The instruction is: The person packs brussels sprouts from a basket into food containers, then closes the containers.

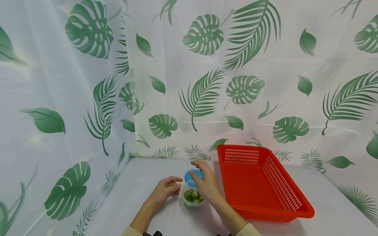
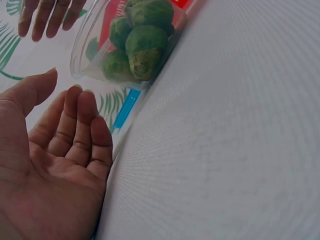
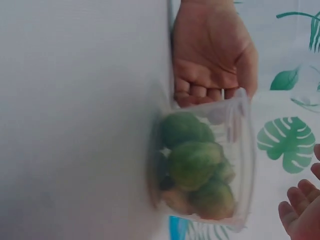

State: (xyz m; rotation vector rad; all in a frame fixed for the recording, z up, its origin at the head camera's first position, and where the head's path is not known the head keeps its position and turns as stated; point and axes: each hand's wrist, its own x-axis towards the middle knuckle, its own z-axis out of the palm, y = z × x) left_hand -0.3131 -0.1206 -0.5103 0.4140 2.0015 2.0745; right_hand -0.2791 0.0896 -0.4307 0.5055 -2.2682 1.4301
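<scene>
A clear plastic container (image 1: 193, 204) filled with green Brussels sprouts (image 1: 193, 195) stands upright on the white table, its top uncovered. Just behind it lies a round blue lid (image 1: 189, 177), partly covered by my right hand. My left hand (image 1: 166, 190) rests at the container's left side, fingers loosely bent and holding nothing. Over the container's right and far side, my right hand (image 1: 205, 182) is raised with thumb and fingers spread apart. In the left wrist view, a gap separates the left fingertips from the container wall (image 2: 117, 75). The right wrist view shows right fingers (image 3: 300, 200) away from the container.
A large red perforated plastic basket (image 1: 251, 186) stands to the right of the container, close to my right forearm. White cloth with green leaf prints (image 1: 200, 98) hangs behind and along the left of the table (image 1: 118, 203).
</scene>
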